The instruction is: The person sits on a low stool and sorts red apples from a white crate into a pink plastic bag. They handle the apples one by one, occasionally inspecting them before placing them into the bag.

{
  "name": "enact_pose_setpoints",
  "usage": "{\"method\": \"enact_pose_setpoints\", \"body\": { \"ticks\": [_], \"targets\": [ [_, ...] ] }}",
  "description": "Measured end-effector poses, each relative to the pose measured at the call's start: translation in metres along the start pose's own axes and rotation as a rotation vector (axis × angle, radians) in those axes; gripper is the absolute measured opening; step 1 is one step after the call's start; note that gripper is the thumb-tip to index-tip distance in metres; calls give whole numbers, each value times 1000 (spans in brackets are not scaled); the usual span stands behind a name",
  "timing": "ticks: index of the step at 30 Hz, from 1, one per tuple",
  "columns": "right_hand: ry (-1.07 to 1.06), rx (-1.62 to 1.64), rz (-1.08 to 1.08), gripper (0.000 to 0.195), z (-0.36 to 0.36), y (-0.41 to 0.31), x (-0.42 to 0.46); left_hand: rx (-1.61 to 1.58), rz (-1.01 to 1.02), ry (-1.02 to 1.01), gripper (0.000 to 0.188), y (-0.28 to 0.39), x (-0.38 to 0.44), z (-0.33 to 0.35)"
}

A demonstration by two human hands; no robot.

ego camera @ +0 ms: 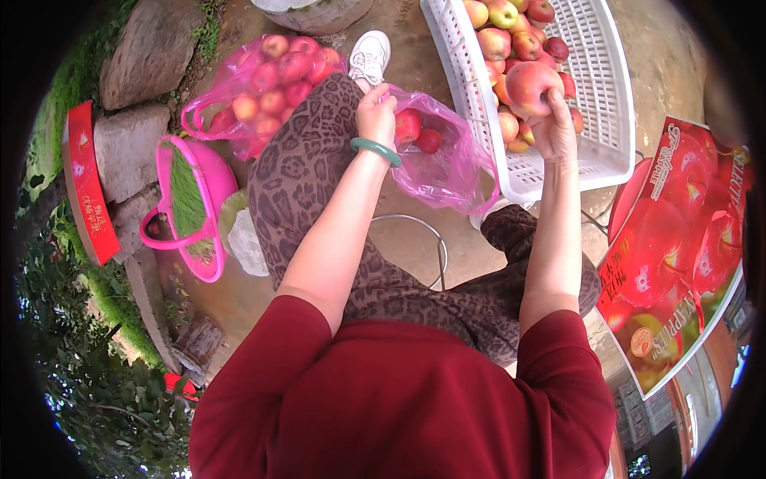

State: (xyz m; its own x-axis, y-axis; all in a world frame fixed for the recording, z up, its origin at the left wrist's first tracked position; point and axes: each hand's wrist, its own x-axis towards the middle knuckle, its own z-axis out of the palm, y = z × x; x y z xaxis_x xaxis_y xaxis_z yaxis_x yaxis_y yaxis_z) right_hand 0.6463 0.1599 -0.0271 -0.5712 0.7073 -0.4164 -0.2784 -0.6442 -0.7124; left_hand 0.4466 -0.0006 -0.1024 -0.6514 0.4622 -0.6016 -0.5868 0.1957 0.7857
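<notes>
My right hand (553,129) grips a large red-and-yellow apple (529,88), raised over the white plastic crate (598,129). Below it in the crate lies a heap of red and yellow apples (494,44), bunched toward the crate's left side. With my left hand (377,117), a green bangle at the wrist, I hold the rim of a thin pink plastic bag (440,185). The bag hangs between my knees with its mouth spread, and two red apples (428,141) show inside it. How my left fingertips pinch the film is partly hidden.
A full pink bag of apples (281,78) rests beyond my left leg. Near it stands a pink basket (206,161) holding green stems. A printed apple carton (670,251) lies to my right, a red carton piece (91,185) and stone blocks (131,149) to the left.
</notes>
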Motion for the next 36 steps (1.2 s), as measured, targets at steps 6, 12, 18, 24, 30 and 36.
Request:
{"method": "enact_pose_setpoints", "body": {
  "ticks": [6, 12, 18, 24, 30, 36],
  "targets": [
    [-128, 272, 376, 61, 24, 74, -61, -72, -82, -22, 34, 20, -9, -2],
    [268, -273, 582, 54, 15, 174, -42, 23, -155, -103, 34, 31, -25, -6],
    [504, -1181, 561, 75, -27, 257, -8, 46, -349, -229, 39, 63, -67, 9],
    [549, -1289, 523, 85, -44, 284, -11, -77, -364, -201, 44, 68, -72, 17],
    [560, -1147, 274, 83, -66, 309, -19, -121, -360, -209, 46, 69, -80, 21],
    [619, -1076, 282, 74, -70, 309, -14, -128, -313, -197, 47, 64, -82, 22]
  ]
}}
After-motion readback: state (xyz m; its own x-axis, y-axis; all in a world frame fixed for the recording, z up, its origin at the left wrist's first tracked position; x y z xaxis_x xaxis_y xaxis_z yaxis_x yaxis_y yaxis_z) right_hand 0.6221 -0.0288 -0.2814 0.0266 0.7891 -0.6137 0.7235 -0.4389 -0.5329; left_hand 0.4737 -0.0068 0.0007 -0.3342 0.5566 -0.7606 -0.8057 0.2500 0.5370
